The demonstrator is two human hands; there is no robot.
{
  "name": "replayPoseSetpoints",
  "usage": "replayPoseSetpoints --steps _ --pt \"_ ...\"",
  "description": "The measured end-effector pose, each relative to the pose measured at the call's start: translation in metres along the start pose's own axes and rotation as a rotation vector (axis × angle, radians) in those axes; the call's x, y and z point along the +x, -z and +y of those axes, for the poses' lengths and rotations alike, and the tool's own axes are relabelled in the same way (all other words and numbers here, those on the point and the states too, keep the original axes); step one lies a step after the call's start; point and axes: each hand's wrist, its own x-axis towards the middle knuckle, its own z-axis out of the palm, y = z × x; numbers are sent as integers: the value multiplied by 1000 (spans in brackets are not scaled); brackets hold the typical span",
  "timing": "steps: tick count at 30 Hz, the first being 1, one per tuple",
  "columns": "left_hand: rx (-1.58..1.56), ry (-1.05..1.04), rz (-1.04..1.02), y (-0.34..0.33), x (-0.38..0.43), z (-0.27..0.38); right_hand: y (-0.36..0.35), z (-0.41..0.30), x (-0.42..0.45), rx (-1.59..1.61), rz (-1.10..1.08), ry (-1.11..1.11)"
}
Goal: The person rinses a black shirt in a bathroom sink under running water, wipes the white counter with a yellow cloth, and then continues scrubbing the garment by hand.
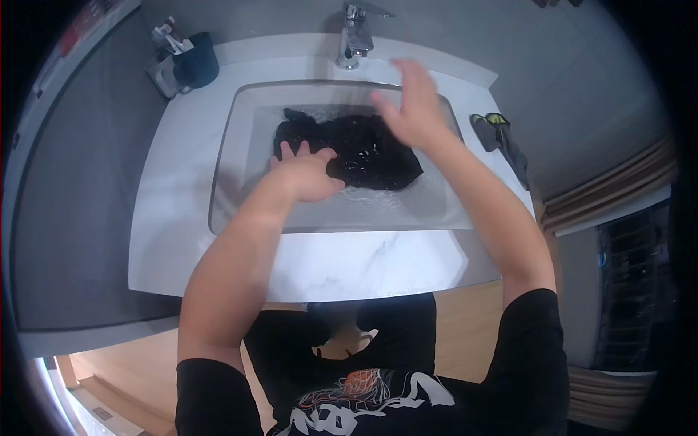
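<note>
A wet black cloth [362,150] lies bunched in water in the rectangular sink basin [256,215]. On its left part rests my left hand [306,170], palm down with the fingers spread. My right hand [414,106] is raised above the basin's back right, slightly blurred, its thumb and fingers apart and nothing in it. Behind the basin stands a chrome faucet [357,41], a little left of my right hand. Whether water runs from its spout cannot be told.
At the back left of the white countertop [349,267] stand a dark blue cup [199,62] and a holder with toothbrushes [172,41]. Dark grey items with yellow-green lining [496,133] lie on the right edge. A grey panel [92,180] borders the left side.
</note>
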Motion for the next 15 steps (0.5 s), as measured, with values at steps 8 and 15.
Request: replayPoseSetpoints --steps 8,15 --pt "8 -56 59 -11 11 -7 -57 41 -59 -24 -687 -121" --pt "6 -114 74 -15 19 -16 -55 54 -57 -10 -752 -313"
